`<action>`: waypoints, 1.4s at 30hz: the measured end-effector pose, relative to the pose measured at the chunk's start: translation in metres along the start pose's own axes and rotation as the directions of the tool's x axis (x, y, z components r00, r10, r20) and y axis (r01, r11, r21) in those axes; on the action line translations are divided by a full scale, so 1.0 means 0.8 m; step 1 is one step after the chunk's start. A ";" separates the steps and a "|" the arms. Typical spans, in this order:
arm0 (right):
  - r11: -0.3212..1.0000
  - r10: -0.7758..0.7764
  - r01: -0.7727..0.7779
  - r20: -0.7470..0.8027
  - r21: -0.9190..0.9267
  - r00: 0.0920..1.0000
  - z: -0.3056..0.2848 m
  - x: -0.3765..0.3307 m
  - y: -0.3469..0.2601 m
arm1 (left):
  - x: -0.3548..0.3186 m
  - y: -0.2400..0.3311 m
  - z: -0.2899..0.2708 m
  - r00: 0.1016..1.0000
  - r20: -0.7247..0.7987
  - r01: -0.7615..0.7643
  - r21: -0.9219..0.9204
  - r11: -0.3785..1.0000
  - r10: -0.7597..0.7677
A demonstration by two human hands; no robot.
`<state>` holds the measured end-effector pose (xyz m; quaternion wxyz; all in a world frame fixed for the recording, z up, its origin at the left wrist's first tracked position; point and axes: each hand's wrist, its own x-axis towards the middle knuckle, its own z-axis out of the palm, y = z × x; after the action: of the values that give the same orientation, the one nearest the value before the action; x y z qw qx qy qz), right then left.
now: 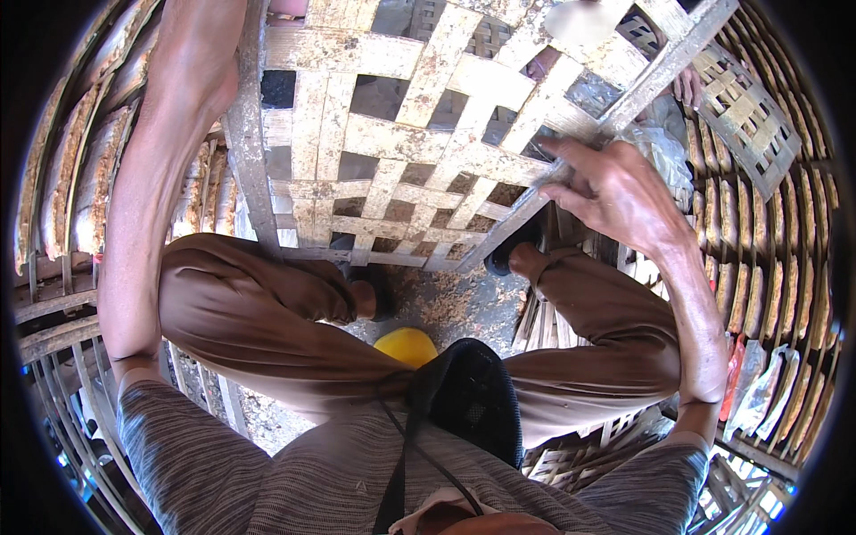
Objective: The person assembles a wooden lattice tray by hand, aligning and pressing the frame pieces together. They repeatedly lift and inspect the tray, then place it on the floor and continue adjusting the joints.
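Observation:
A large panel of flat woven bamboo strips point(383, 134), edged with slats, stands tilted between my knees and runs out past the top edge. My right hand point(615, 192) grips its right edge slat, the index finger and thumb closing on it from either side. My left arm reaches up along the panel's left slat, and the visible part of my left hand point(203, 40) is at the top edge; its fingers are out of sight. Pale stains and brown specks mark the strips. Through the gaps, things behind the panel show only in part.
Racks of stacked bamboo lengths point(758, 241) curve along both sides. Another person's hand point(687, 86) is beside a smaller woven piece point(747, 111) at upper right. Clear plastic point(662, 147) lies near my right hand. Shavings cover the floor point(459, 308), beside a yellow object point(406, 345).

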<state>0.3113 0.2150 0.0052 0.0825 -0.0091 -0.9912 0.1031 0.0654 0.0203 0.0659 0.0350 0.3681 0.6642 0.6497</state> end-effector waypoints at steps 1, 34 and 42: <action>0.999 0.015 -0.017 0.045 0.045 0.999 0.002 0.001 0.003 | 0.000 0.000 -0.001 1.000 0.022 0.002 -0.009 1.000 -0.001; 0.993 0.078 -0.079 0.012 0.085 0.997 -0.006 0.000 0.023 | 0.014 -0.024 0.003 0.997 0.065 0.057 -0.100 0.993 -0.051; 0.905 0.419 -0.400 -0.136 0.149 0.898 -0.014 0.007 0.016 | 0.024 -0.028 -0.020 0.986 -0.037 0.158 -0.109 0.981 -0.163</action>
<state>0.3080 0.2299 0.0139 0.1411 -0.2211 -0.9490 0.1751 0.0336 0.0196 0.0568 0.0917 0.2959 0.6571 0.6872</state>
